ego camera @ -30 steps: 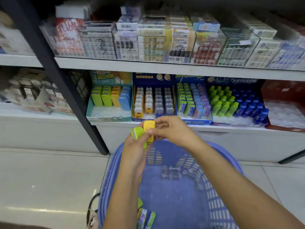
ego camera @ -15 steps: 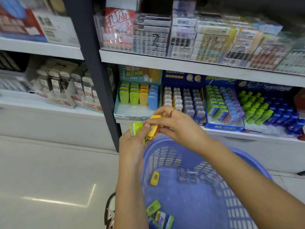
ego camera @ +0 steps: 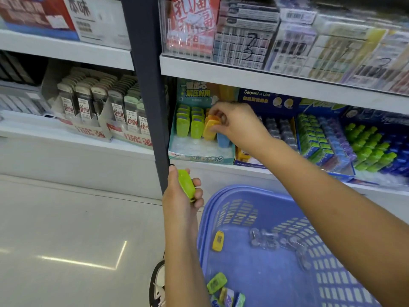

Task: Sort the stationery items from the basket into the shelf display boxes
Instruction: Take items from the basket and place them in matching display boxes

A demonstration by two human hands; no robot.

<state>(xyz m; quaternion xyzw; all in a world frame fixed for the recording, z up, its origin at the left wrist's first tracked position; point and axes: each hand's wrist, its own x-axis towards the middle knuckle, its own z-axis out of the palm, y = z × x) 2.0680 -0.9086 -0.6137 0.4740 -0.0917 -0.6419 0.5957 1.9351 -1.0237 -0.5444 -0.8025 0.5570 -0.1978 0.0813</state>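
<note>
**Step in hand.** The seating of an orange item in the teal display box on the lower shelf is judged to be under way. The item is found at the front of the orange column, between the green column and a blue piece, and is tilted back like its neighbours.

**Method advised.** The item should be kept in line with its own colour column and lowered base first. It should be released only once it is felt to stand at the same lean as those behind it. The green column just beside it should not be knocked. Whether the base is already seated cannot be told, as that part is hidden.

**Right hand**. A narrow grip is noted: the orange item is pinched near its upper end between thumb and curled fingers.

**Left hand**. It is held low beside the dark shelf post, just left of the rim of the purple basket. A lime-green item is gripped in it, with the fingers curled round the lower end. This piece is judged to be destined for the green column.

**Outstanding.** A yellow item, a green piece and clear clips are recorded in the basket. The sorting is judged to be unfinished.
</note>
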